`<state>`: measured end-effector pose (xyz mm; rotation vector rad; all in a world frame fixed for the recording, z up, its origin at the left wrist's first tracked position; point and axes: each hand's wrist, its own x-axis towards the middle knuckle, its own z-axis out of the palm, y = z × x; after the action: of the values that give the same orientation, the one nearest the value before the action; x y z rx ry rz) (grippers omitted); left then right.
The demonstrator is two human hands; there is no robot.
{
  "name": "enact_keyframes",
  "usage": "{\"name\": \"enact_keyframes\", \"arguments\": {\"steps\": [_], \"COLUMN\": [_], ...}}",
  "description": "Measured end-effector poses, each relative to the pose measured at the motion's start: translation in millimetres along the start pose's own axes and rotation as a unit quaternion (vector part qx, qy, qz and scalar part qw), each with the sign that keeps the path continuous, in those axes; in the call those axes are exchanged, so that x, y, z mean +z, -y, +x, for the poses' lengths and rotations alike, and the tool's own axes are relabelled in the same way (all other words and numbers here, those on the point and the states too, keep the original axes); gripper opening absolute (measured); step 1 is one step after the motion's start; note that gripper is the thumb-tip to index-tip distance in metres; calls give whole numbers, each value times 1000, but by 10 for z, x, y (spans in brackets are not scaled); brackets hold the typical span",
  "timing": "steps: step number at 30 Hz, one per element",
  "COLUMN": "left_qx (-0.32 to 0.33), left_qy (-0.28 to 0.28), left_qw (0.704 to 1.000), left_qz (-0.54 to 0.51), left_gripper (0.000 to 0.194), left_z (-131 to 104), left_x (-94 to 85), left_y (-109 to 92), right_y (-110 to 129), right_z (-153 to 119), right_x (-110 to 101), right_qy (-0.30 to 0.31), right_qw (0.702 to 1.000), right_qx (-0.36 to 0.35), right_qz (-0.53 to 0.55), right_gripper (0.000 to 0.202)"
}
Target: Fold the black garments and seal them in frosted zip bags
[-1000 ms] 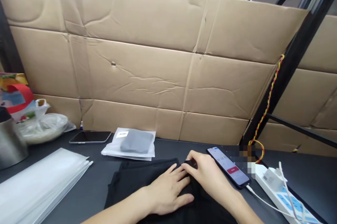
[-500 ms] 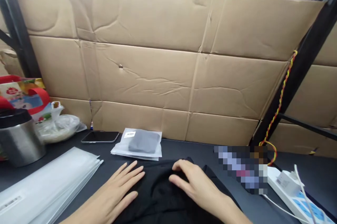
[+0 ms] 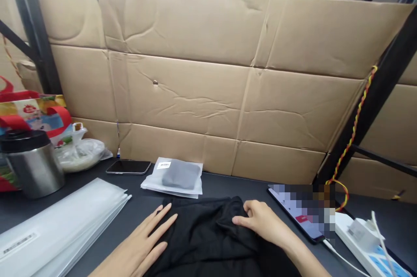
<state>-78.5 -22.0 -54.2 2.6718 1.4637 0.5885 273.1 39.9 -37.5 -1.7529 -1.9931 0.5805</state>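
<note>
A black cloth garment [image 3: 205,233], its exact kind unclear, lies rumpled in front of me on the dark tabletop. Across its left edge my left hand [image 3: 143,242] rests flat, fingers stretched and spread. My right hand [image 3: 267,225] is at the upper right edge, thumb and curled fingers pinching a fold of the fabric. Just beyond the cloth are flat frosted plastic packets [image 3: 172,177] with a dark item inside and a barcode label. The lower part of the garment runs out of the picture.
Frosted plastic bags [image 3: 65,220] lie stacked at left, near a steel thermos [image 3: 35,164], a knotted clear bag [image 3: 81,155] and a colourful carrier bag [image 3: 42,112]. A dark-screened phone [image 3: 128,167] lies behind. At right are a charging phone [image 3: 293,212] and a power strip [image 3: 345,225]. Cardboard [image 3: 195,94] walls the back.
My right hand has moved right from the middle of the cloth to its edge, and the fabric there is now bunched. The left hand stays nearly in place. The view has shifted slightly left.
</note>
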Motion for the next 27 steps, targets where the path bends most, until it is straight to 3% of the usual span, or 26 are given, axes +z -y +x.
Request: {"name": "enact_keyframes", "arguments": {"steps": [7,16,21,24,27], "left_qx": [-9,33,163,229,246], "left_qy": [-25,-44,-20,-3,-5], "left_qw": [1000,998,986,973,968], "left_qz": [-1,13,9,25,53], "left_gripper": [54,44,37,30,16], "left_z": [26,188,631,1000,1287], "left_x": [-34,-19,-73,70,295], "left_y": [-40,-123,-530,-829,-977], "right_y": [-236,-312,-257,-232,-232], "right_z": [112,184,157,154,164], "right_x": [-235,-72,-47,-16,8], "right_qy": [-36,-49,-52,-67,-69], "right_qw": [997,991,991,992,993], "right_qx": [-24,32,38,39,36], "right_qz": [58,117,117,101,87], "right_gripper": [26,34,36,40,41]}}
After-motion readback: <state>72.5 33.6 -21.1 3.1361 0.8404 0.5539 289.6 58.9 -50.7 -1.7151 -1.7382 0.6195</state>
